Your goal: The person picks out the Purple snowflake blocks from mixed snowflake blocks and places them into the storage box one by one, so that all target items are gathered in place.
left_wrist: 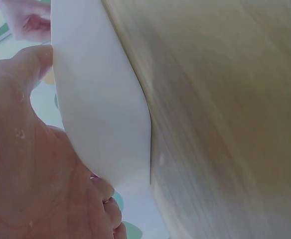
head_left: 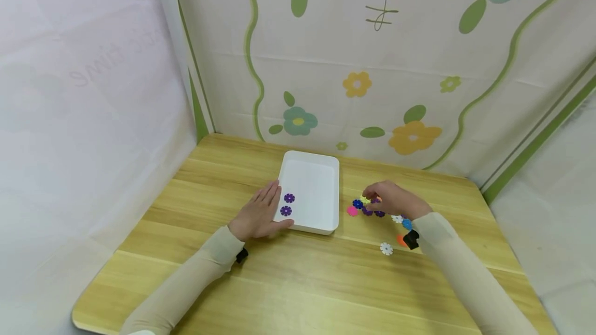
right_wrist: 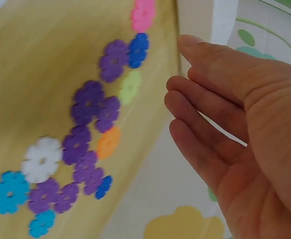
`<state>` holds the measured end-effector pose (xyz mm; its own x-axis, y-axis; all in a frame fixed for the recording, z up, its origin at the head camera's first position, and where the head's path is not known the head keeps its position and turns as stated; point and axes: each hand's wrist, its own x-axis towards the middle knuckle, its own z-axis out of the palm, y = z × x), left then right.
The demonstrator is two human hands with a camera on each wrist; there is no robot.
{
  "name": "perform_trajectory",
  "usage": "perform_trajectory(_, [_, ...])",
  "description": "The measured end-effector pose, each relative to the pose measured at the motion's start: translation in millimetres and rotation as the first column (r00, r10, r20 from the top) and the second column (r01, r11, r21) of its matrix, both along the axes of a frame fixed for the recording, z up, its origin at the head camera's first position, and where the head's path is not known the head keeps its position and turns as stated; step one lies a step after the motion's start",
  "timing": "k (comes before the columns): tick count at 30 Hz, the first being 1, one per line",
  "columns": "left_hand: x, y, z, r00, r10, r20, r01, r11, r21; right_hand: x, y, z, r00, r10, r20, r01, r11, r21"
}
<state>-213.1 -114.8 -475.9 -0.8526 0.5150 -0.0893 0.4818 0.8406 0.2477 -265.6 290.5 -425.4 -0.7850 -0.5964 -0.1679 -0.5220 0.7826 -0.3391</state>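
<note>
My left hand (head_left: pixel 258 215) lies at the near left corner of a white tray (head_left: pixel 336 195), fingers straight along its left edge and thumb across the near rim. Two purple notched flower discs (head_left: pixel 285 198) are in the tray by those fingers. To the right, my right hand (head_left: pixel 393 199) hovers above scattered plastic flower discs. In the right wrist view its fingers curve loosely with nothing between them. Below it are purple discs (right_wrist: pixel 81 94), a pink disc (right_wrist: pixel 140 19), a dark blue disc (right_wrist: pixel 135 56), a yellow-green disc (right_wrist: pixel 127 91) and an orange disc (right_wrist: pixel 104 147).
Nearer the right sleeve are a white disc (right_wrist: pixel 35 167), a light blue disc (right_wrist: pixel 3 194) and, closer to the front, another white disc (head_left: pixel 383 249). A wooden table (head_left: pixel 302 283) carries everything. Flower-printed curtains (head_left: pixel 321 56) close off the back and sides.
</note>
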Motion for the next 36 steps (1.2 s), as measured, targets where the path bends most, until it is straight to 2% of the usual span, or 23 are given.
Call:
perform_trajectory(10, [1.0,-1,-0.1,1.000,-0.005,-0.016,0.005,1.000,-0.012,9.0,20,-32.8,0.998,-0.039,-0.039,0.035,0.994,-0.100])
perform_trajectory(17, [2.0,0,2.2,1.000,-0.008,-0.005,0.007,1.000,-0.004,12.1,21,-41.9,0.993,-0.113,-0.020,0.110,0.984,-0.140])
perform_trajectory(25, [2.8,0,1.4,1.000,-0.007,-0.010,0.007,1.000,-0.005,7.8,20,-57.2,0.991,-0.126,-0.043,0.119,0.983,-0.138])
perform_trajectory(29, [2.1,0,-0.4,1.000,-0.007,-0.012,0.007,1.000,-0.005,4.8,19,-58.3,0.991,-0.127,-0.045,0.120,0.982,-0.146])
perform_trajectory(36, [-1.1,0,-2.6,1.000,-0.006,-0.008,0.006,1.000,-0.005,-6.5,18,-49.8,0.995,-0.096,-0.001,0.096,0.989,-0.114])
